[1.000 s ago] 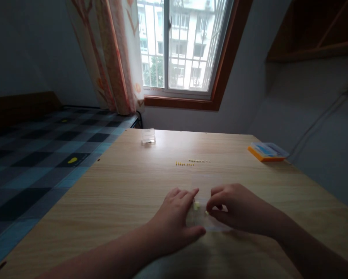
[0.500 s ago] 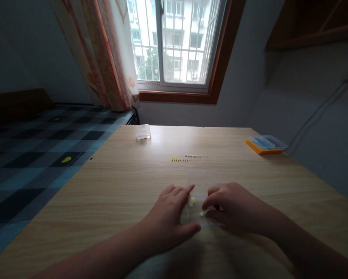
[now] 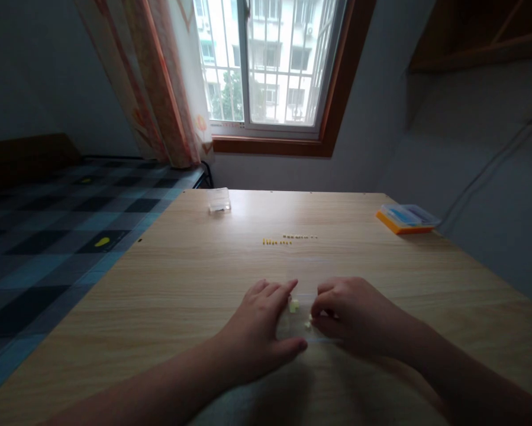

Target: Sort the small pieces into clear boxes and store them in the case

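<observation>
A clear plastic box (image 3: 297, 331) lies on the table before me, with pale yellow-green pieces in it. One such piece (image 3: 294, 306) sits near its left side. My left hand (image 3: 259, 331) lies along the box's left side, fingers stretched and thumb apart, holding nothing. At the box's right part, my right hand (image 3: 348, 310) is closed, thumb and forefinger pinched at a small pale yellow piece (image 3: 309, 323). That piece's exact shape is too small to make out, and the hand hides the box's right side.
Beyond the box lie a row of small yellow pieces (image 3: 275, 242) and a row of small pale pieces (image 3: 299, 237). A clear case (image 3: 219, 200) stands at the far left of the table (image 3: 181, 284), and an orange-edged box (image 3: 406, 219) at the far right.
My right thumb and forefinger have drawn closer together over the small pale yellow piece. My left hand keeps its place.
</observation>
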The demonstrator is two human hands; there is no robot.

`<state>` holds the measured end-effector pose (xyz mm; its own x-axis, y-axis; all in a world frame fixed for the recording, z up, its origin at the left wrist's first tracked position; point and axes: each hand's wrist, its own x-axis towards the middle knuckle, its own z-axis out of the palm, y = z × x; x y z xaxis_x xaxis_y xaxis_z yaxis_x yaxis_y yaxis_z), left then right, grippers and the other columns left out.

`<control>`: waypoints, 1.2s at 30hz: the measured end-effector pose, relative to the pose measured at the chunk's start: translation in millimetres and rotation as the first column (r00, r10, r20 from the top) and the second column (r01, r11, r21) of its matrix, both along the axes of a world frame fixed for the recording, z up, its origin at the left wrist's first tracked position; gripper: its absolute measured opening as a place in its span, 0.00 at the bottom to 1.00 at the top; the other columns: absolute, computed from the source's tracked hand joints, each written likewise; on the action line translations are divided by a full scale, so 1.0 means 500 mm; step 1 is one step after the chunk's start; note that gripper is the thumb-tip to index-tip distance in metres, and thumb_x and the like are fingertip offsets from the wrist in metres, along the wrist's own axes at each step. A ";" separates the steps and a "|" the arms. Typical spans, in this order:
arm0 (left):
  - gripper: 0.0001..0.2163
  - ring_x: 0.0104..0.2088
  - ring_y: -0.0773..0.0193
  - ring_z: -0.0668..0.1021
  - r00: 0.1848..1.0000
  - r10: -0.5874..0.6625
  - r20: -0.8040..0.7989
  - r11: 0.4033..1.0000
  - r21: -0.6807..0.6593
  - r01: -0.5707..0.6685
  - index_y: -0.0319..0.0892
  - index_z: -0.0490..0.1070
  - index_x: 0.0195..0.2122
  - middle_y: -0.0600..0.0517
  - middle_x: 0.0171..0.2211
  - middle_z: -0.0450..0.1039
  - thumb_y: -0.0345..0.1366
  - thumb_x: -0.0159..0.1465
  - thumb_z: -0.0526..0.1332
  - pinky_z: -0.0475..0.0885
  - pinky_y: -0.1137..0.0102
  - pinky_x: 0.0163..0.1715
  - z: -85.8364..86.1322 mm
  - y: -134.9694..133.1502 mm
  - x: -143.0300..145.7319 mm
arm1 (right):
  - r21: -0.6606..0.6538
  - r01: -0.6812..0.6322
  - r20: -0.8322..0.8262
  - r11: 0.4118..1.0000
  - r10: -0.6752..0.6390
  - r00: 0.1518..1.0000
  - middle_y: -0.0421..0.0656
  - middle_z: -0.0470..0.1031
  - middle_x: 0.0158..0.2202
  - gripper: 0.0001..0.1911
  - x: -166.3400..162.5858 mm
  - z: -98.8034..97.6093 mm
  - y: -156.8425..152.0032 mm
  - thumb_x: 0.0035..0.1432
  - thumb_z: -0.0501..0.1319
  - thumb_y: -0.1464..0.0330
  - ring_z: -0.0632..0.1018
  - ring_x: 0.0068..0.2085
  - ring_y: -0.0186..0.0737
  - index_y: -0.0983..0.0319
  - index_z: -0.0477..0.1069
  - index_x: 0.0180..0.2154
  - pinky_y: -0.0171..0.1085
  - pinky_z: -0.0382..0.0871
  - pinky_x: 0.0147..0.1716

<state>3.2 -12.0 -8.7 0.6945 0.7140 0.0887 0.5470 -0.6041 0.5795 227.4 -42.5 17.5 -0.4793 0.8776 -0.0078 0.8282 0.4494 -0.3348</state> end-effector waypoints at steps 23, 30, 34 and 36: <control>0.39 0.59 0.47 0.69 1.000 -0.008 0.016 1.000 0.028 0.008 0.41 0.61 0.66 0.44 0.59 0.71 0.41 0.54 0.72 0.58 0.49 0.65 -0.006 -0.002 -0.004 | 0.024 -0.124 -0.101 0.992 0.126 0.987 0.38 0.73 0.32 0.09 -0.005 -0.008 -0.001 0.62 0.58 0.74 0.71 0.32 0.30 0.60 0.77 0.34 0.31 0.56 0.33; 0.39 0.59 0.47 0.69 1.000 -0.010 -0.002 1.000 0.019 0.010 0.38 0.61 0.66 0.42 0.59 0.71 0.40 0.54 0.72 0.58 0.51 0.65 -0.001 -0.003 -0.001 | 0.011 -0.120 -0.107 0.993 0.121 0.987 0.38 0.74 0.34 0.10 -0.005 -0.007 -0.006 0.62 0.58 0.74 0.72 0.34 0.31 0.59 0.77 0.37 0.31 0.57 0.34; 0.39 0.59 0.47 0.69 1.000 -0.004 0.000 1.000 0.004 0.004 0.39 0.61 0.66 0.42 0.59 0.71 0.40 0.54 0.72 0.58 0.51 0.65 0.004 -0.003 0.000 | 0.005 -0.133 -0.110 0.991 0.133 0.985 0.38 0.73 0.32 0.11 -0.007 -0.004 -0.007 0.61 0.58 0.76 0.71 0.33 0.30 0.59 0.77 0.36 0.31 0.57 0.34; 0.39 0.59 0.47 0.69 1.000 -0.003 -0.002 1.000 0.001 0.003 0.40 0.61 0.66 0.42 0.59 0.71 0.41 0.54 0.72 0.57 0.50 0.65 0.004 -0.001 0.000 | 0.005 -0.133 -0.103 0.991 0.132 0.986 0.38 0.73 0.31 0.10 -0.008 -0.004 -0.006 0.60 0.58 0.75 0.71 0.33 0.30 0.60 0.77 0.35 0.31 0.57 0.33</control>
